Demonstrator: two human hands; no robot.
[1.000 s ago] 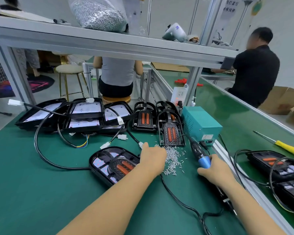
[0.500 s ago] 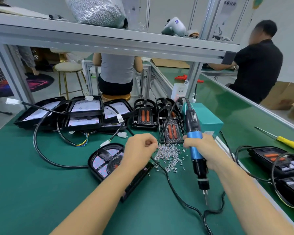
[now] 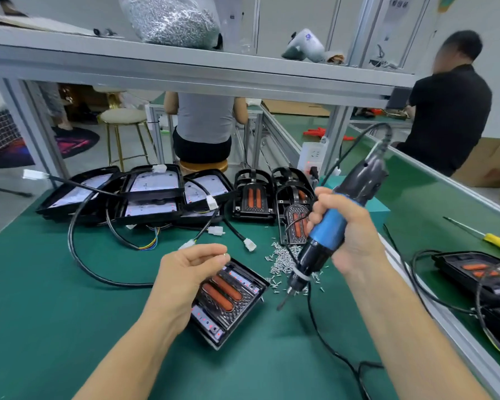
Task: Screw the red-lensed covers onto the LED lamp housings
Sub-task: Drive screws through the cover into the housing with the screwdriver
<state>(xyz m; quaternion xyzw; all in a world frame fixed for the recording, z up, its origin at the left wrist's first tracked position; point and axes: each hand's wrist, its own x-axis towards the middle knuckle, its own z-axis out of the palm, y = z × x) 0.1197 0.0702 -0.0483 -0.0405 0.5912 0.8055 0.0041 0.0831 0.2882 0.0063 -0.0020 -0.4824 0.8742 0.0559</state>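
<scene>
Head view: the lamp housing [image 3: 228,301] lies on the green mat [image 3: 55,298] with its red-lensed cover [image 3: 221,293] up, likely ready for screws. Over its far corner, the left hand [image 3: 185,272] pinches one screw [image 3: 225,255]. Right of the housing, the right hand [image 3: 350,226] grips the electric screwdriver [image 3: 326,241], tip tilted down toward it. Loose screws [image 3: 286,261] lie just beyond the housing.

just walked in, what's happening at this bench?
A person is fastening a red-lensed cover onto a lamp housing on the green bench. The left hand pinches a small screw above the housing, while the right hand grips a blue electric screwdriver, its bit pointing down beside the housing. A pile of loose screws lies just behind.
</scene>
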